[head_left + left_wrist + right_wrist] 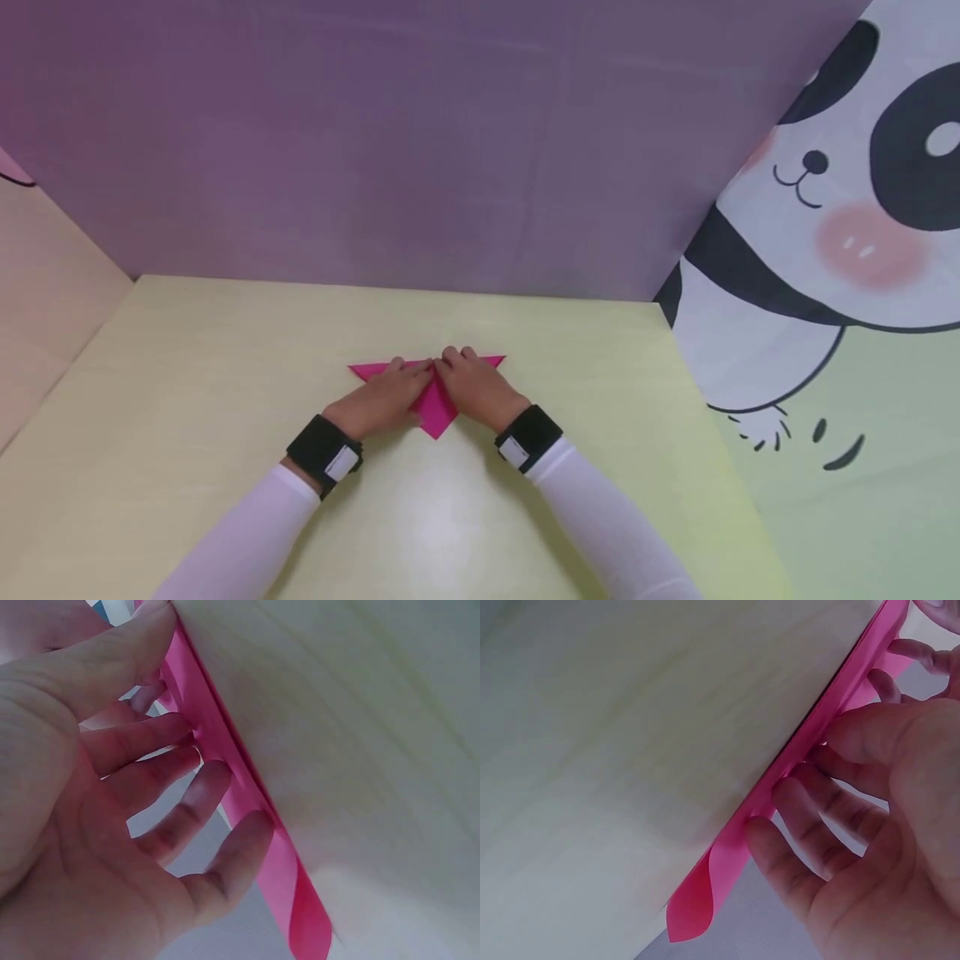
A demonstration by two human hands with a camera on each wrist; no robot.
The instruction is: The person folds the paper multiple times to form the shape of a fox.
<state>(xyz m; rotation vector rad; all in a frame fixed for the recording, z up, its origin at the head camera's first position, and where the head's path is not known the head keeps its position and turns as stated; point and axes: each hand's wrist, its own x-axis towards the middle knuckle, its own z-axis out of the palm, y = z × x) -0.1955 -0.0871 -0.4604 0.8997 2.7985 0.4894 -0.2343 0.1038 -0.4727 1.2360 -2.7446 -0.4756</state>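
Pink paper [437,407] crosswise, apex [436,430] nearward

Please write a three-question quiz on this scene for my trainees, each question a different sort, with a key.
1. Multiple choice: what colour is the folded sheet?
A) green
B) pink
C) white

2. True or false: the person's left grip and right grip both touch the sheet.

3. Fill in the blank: in the head view, the panda picture is on the ____ side.

Key:
1. B
2. True; fingers of each rest on it.
3. right
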